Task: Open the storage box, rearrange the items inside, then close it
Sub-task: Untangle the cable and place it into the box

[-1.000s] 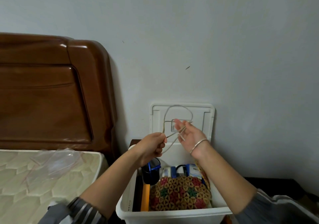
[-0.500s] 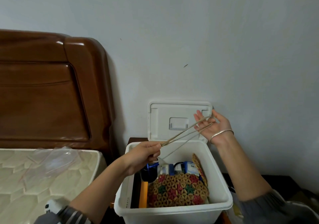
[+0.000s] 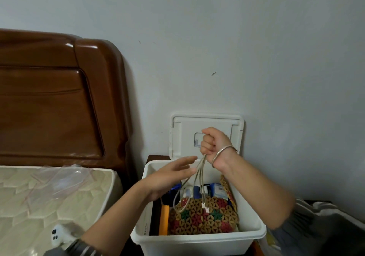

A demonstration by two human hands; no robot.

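A white storage box (image 3: 199, 238) stands open, its lid (image 3: 207, 121) upright against the wall. Inside lie a woven floral mat (image 3: 205, 218), an orange flat item (image 3: 164, 220), a dark round object and blue-and-white packages (image 3: 217, 189). My right hand (image 3: 214, 143), with a silver bangle, is a fist above the box, shut on a folded pale cable (image 3: 198, 178) whose loops and white plugs hang down over the mat. My left hand (image 3: 173, 174) is open, fingers spread, just left of the hanging cable, touching or nearly touching it.
A brown wooden headboard (image 3: 59, 98) and a quilted mattress (image 3: 45, 194) with clear plastic wrap fill the left. A small white device (image 3: 56, 235) lies near my left sleeve. The box sits on a dark nightstand (image 3: 156, 158); grey fabric (image 3: 325, 216) lies at the right.
The cable was stretched between both hands; now my left hand has let go and opened, and my right hand has closed into a fist with the folded cable hanging down.
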